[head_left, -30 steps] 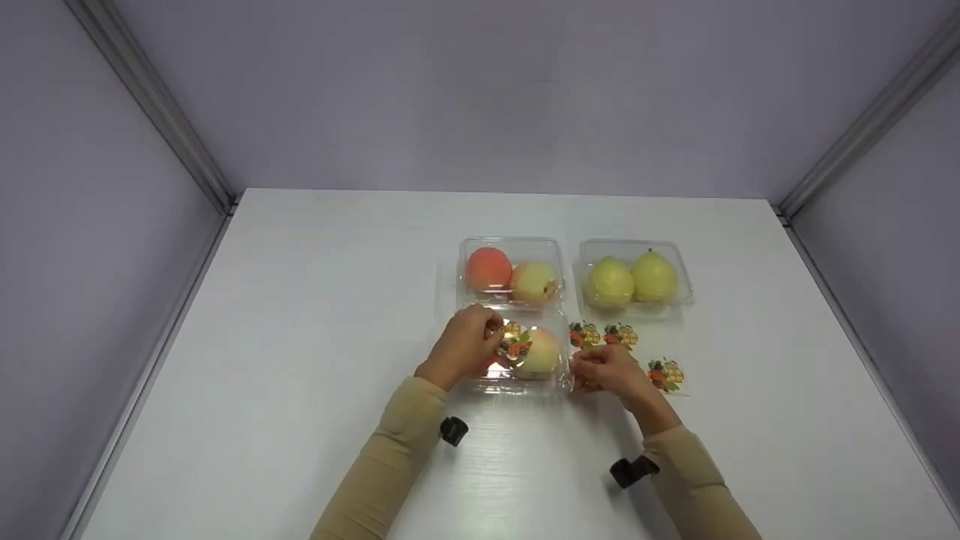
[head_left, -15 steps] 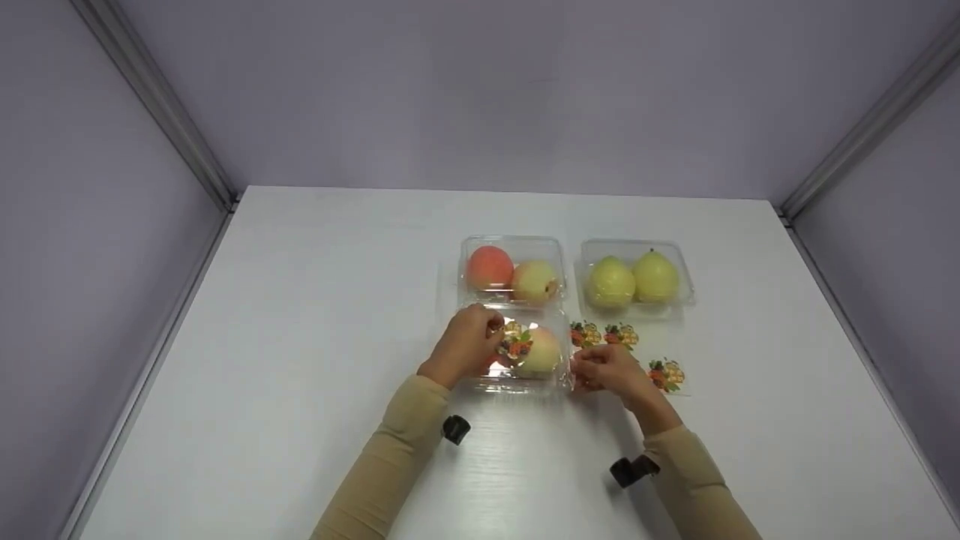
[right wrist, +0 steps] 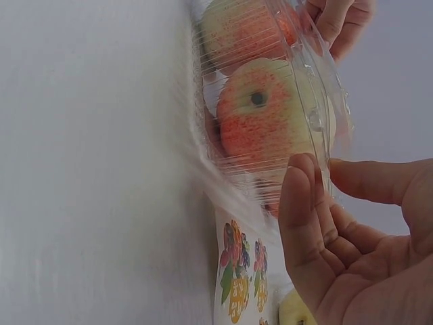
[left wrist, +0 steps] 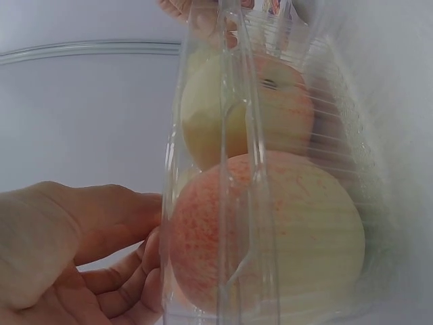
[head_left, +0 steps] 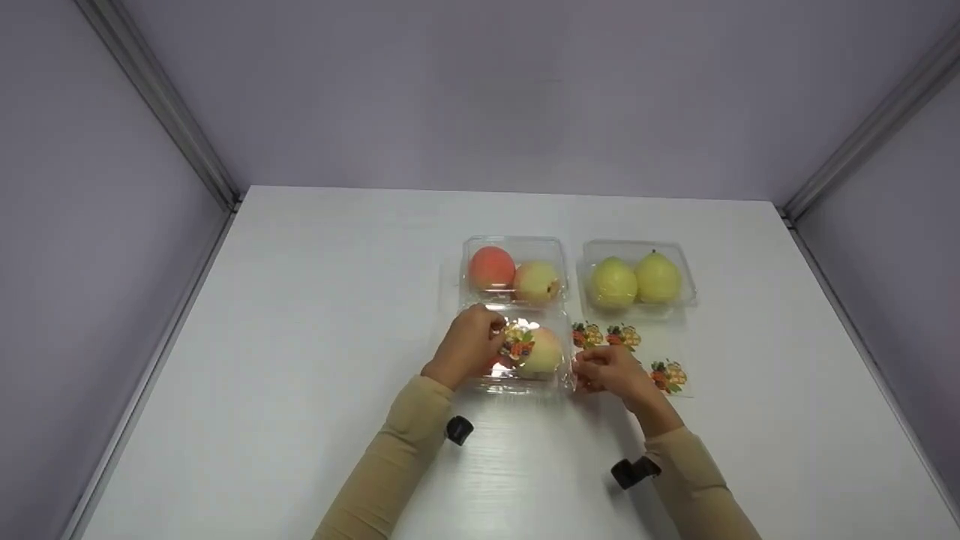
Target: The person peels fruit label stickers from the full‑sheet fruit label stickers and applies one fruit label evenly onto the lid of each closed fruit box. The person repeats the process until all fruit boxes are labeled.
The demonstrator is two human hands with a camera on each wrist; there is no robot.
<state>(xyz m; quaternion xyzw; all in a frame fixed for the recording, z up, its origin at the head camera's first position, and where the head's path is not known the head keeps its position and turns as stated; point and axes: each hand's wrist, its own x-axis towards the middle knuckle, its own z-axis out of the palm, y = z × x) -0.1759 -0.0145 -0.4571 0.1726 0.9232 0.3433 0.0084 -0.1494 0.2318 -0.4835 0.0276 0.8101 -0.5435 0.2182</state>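
Observation:
A clear plastic clamshell box (head_left: 517, 386) holds two peaches (left wrist: 270, 230) at the front middle of the table. On its lid lies a fruit-print sticker (head_left: 517, 343). My left hand (head_left: 469, 341) has its fingertips at the sticker's left edge, against the lid; I cannot tell whether they pinch the sticker. In the left wrist view that hand (left wrist: 101, 250) shows its thumb reaching the lid and several fingers bent below. My right hand (head_left: 609, 371) pinches the box's right rim; in the right wrist view its thumb (right wrist: 369, 179) and fingers lie on opposite sides of the rim.
A sticker sheet (head_left: 675, 349) with several matching stickers (head_left: 623, 336) lies right of the box, partly under the right hand. Behind stand a second clear box (head_left: 517, 244) with two peaches and another clear box (head_left: 619, 246) with two green pears (head_left: 658, 277). Walls enclose the white table (head_left: 337, 300).

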